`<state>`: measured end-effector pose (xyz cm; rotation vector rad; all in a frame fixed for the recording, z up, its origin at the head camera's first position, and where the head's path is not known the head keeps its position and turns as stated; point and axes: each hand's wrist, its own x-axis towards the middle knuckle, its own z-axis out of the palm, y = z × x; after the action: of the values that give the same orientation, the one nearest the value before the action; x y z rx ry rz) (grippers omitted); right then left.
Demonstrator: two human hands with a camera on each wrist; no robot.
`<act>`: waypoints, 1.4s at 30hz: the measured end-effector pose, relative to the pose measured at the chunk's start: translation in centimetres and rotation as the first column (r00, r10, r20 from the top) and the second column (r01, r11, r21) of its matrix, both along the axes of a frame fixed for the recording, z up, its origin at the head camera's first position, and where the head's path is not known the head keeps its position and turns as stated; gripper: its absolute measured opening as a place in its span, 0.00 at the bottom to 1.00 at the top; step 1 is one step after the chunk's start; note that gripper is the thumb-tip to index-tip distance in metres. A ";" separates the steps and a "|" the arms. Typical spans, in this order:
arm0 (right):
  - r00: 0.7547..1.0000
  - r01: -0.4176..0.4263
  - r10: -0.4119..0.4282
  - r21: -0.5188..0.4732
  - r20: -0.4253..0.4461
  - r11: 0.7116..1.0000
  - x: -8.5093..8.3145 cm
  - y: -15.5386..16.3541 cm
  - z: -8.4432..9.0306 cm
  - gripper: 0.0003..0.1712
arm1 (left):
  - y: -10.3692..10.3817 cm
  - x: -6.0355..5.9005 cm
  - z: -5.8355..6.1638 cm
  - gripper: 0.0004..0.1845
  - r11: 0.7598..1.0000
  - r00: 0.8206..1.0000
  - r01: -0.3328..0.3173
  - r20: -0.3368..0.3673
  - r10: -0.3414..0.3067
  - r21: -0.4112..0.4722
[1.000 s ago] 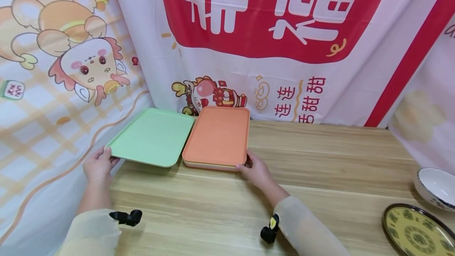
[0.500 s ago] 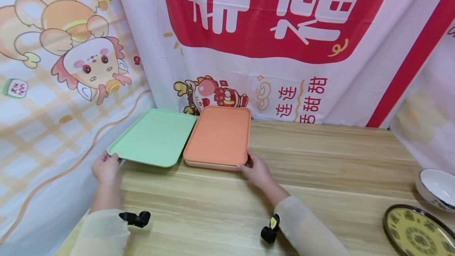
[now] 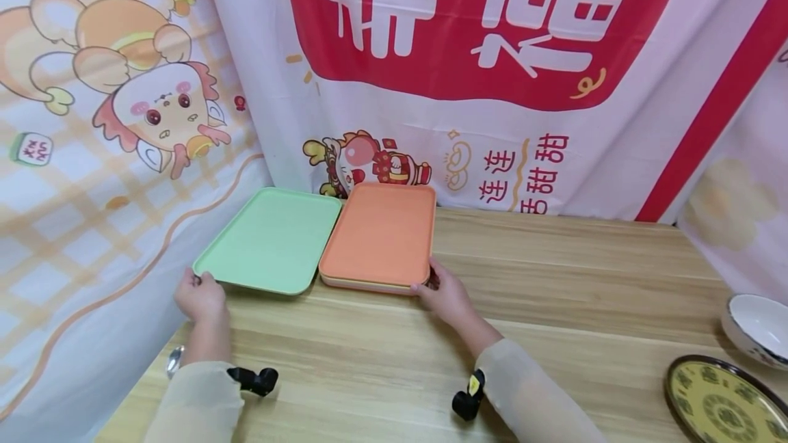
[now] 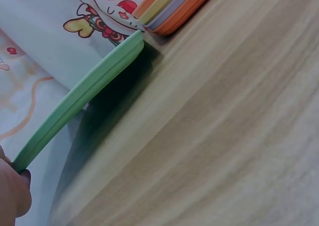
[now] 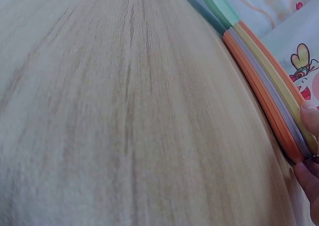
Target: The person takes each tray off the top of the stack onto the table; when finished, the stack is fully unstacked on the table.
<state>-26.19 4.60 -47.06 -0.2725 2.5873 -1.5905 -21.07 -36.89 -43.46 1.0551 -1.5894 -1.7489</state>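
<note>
At the back left of the table, a green tray [image 3: 271, 238] lies tilted, its left side raised over the table. My left hand [image 3: 202, 296] pinches its near left corner between thumb and fingers. A dark shadow shows under the green tray [image 4: 79, 99] in the left wrist view. Right beside it is a stack of trays with an orange tray [image 3: 382, 234] on top. My right hand [image 3: 446, 292] grips the stack's near right corner. From the right wrist view, a yellow tray [image 5: 274, 69] and a lavender one show between two orange ones.
A round yellow-green patterned plate [image 3: 726, 402] with a dark rim lies at the right front. Behind it stands a white bowl [image 3: 760, 327]. A shiny metal object [image 3: 174, 361] shows partly beside my left forearm. Printed cloth [image 3: 369, 101] hangs behind the wooden table [image 3: 554, 279].
My left hand has moved right and down in view, and the green tray's near left side has come lower. The shiny object has come into view. My right hand stays on the stack.
</note>
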 end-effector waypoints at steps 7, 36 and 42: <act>1.000 -0.002 0.002 0.002 -0.012 1.000 0.1 0.0 0.1 0.45 | 0.2 -0.1 -0.9 0.33 0.999 0.998 0.027 -0.048 -0.026 0.035; 1.000 0.007 -0.007 0.016 -0.026 1.000 -0.1 0.0 -0.3 0.44 | 0.2 0.1 -3.4 0.32 0.998 0.989 0.021 0.151 -0.010 -0.067; 0.999 0.004 -0.003 0.011 -0.038 1.000 -0.1 0.0 -0.2 0.43 | 1.5 0.2 -2.7 0.33 0.994 0.993 0.035 0.112 -0.023 -0.101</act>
<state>-26.24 4.61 -47.30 -0.3005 2.6251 -1.5876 -20.92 -35.43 -46.11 1.1006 -1.7509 -1.6332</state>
